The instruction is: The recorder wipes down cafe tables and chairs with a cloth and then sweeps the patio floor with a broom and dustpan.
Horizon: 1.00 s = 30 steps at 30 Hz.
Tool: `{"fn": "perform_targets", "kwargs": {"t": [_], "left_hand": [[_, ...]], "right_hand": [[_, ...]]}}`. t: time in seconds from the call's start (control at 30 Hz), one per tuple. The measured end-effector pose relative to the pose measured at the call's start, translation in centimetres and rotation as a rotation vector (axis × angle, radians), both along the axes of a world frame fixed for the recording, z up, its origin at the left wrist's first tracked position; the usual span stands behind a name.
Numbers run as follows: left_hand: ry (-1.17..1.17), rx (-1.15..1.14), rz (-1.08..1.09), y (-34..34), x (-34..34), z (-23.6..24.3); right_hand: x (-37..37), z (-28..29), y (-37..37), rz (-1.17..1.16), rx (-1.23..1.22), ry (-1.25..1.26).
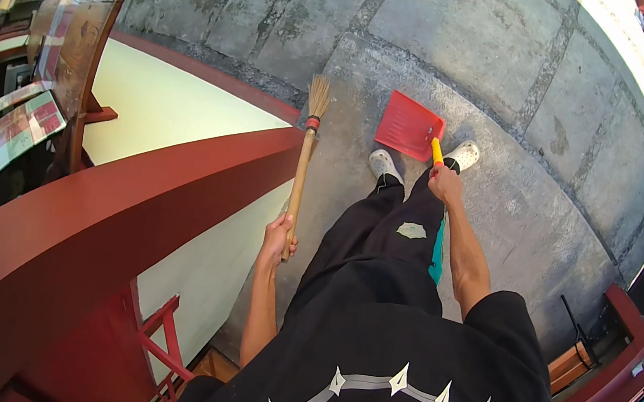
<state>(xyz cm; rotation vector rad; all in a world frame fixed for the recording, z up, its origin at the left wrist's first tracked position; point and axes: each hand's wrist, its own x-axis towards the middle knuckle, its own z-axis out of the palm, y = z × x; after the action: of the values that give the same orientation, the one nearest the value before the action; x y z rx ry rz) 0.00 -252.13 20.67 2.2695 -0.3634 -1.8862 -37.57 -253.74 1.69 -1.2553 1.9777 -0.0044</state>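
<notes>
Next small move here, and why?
Probably bring the broom rightward toward the red dustpan: the bristles sit apart, left of it, while the left hand grips the wooden handle and the right hand holds the pan's yellow handle.

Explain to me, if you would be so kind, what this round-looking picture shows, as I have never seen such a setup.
There is no machine here: a person works with two bare hands. The single picture comes from a wide fisheye camera worn on the head, looking down, so straight edges bend and the wearer's black shirt fills the lower part. The left hand grips a broom near the end of its wooden handle, bristles pointing away from the body. The right hand holds a red dustpan by its yellow handle. Underneath is a grey concrete floor, where the wearer's light shoes stand. Whether broom or dustpan touches it is hard to tell.
</notes>
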Motion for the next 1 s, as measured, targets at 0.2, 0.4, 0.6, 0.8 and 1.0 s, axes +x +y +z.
{"fn": "perform_targets", "kwargs": {"t": [0.2, 0.4, 0.6, 0.8, 1.0], "left_hand": [[-0.212, -0.098, -0.044, -4.5, -1.3, -5.6], [-0.379, -0.056, -0.514, 1.2, -6.9, -4.4], [-0.373, -0.249, -0.784, 10.5, -3.0, -5.8], [0.109, 0.156, -0.020, 5.6, -2.1, 2.8], [-0.095, -0.033, -0.145, 2.1, -1.1, 1.2]], "right_hand": [[0.9, -0.8, -1.9, 0.077, 0.004, 0.039], [0.6, -2.3, -2.0, -0.027, 0.076, 0.072], [1.4, 0.1, -2.5, -0.055, 0.098, 0.044], [0.6, -0.4, -0.7, -0.071, 0.098, 0.081], [-1.0, -0.9, 0.0, -0.050, 0.084, 0.037]]}}
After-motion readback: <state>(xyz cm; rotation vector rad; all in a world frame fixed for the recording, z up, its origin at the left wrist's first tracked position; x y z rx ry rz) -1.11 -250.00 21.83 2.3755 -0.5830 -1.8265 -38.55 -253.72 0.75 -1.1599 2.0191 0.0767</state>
